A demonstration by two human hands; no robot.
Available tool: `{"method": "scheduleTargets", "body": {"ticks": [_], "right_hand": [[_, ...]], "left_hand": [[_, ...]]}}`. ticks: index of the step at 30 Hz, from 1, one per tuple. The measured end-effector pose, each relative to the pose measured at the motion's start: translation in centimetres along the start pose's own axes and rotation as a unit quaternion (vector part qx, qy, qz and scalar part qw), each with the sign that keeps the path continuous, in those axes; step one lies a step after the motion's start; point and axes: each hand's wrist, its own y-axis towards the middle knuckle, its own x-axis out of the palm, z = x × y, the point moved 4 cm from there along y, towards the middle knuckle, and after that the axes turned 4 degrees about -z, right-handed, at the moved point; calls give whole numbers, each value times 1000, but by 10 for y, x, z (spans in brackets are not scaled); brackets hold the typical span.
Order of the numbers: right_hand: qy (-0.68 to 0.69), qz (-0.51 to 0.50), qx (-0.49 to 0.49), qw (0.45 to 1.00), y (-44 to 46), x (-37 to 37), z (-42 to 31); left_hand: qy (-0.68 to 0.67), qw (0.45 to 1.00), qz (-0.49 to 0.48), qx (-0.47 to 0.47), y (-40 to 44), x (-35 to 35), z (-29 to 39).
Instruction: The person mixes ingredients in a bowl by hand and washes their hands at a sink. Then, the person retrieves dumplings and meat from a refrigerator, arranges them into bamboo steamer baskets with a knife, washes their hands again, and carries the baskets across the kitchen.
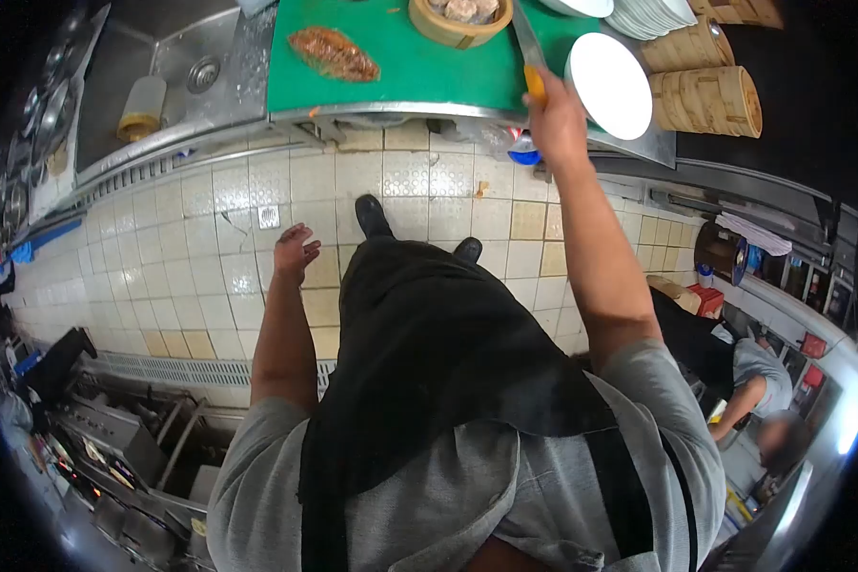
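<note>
My right hand is closed around the yellow handle of a knife at the front edge of the green cutting board. The blade points away from me, between a bamboo steamer and a white plate. Pale, lumpy pieces of food lie in the steamer. A browned piece of cooked meat rests on the board to the left. My left hand hangs over the tiled floor, away from the board, its fingers apart and holding nothing.
Left of the board is a steel sink with a pale container in it. Stacked white plates and bamboo steamers stand at the right. Another person is at the far right. Cooking equipment stands behind on the left.
</note>
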Motion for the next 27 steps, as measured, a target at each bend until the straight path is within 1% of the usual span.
{"method": "scheduleTargets", "body": {"ticks": [1,3,4,5,7,8,9,11,12,13,15,16,17,18,19,20,21,23,25,27], "right_hand": [[0,-8,-4,1000,4,1,-1],[12,31,-41,999,11,-8,-4],[38,37,-61,997,4,-16,-12],[39,32,-68,996,-11,-21,-17],[147,-20,-78,986,-45,-23,-17],[153,-34,-111,981,-64,-8,2],[179,-83,-88,976,-86,0,12],[163,-218,-22,962,-136,48,72],[144,-307,36,940,-164,68,103],[134,-353,60,924,-197,89,138],[87,-437,104,889,-257,115,199],[53,-474,121,871,-280,122,221],[51,-485,115,865,-296,127,235],[50,-496,158,853,-313,133,252],[49,-503,202,839,-325,144,270],[47,-510,200,836,-332,162,286],[38,-515,205,831,-338,184,304],[21,-532,215,818,-353,222,337],[63,-523,285,801,-353,279,368],[44,-532,247,809,-344,337,392]], "left_hand": [[-6,1000,5,-5,-12,1,-7],[-65,994,66,-62,-35,0,-22],[-90,991,60,-79,-40,-4,-42],[-97,990,65,-79,-47,-9,-61],[-72,990,77,-96,-64,-5,-92],[-99,982,120,-110,-75,3,-104],[-107,979,128,-115,-84,15,-110],[-183,971,152,-34,-97,41,-119],[-177,970,164,-10,-105,63,-115],[-180,968,174,-20,-108,83,-118],[-248,960,132,9,-110,126,-126],[-242,964,113,-8,-112,150,-127],[-236,967,92,-21,-107,172,-132],[-243,964,102,-26,-99,186,-151],[-237,969,63,-45,-86,201,-172],[-229,971,22,-64,-71,213,-192],[-232,970,26,-67,-55,220,-207],[-175,979,0,-108,-37,236,-241],[-182,975,-1,-129,-20,236,-260],[-204,972,7,-115,-9,232,-275]]}}
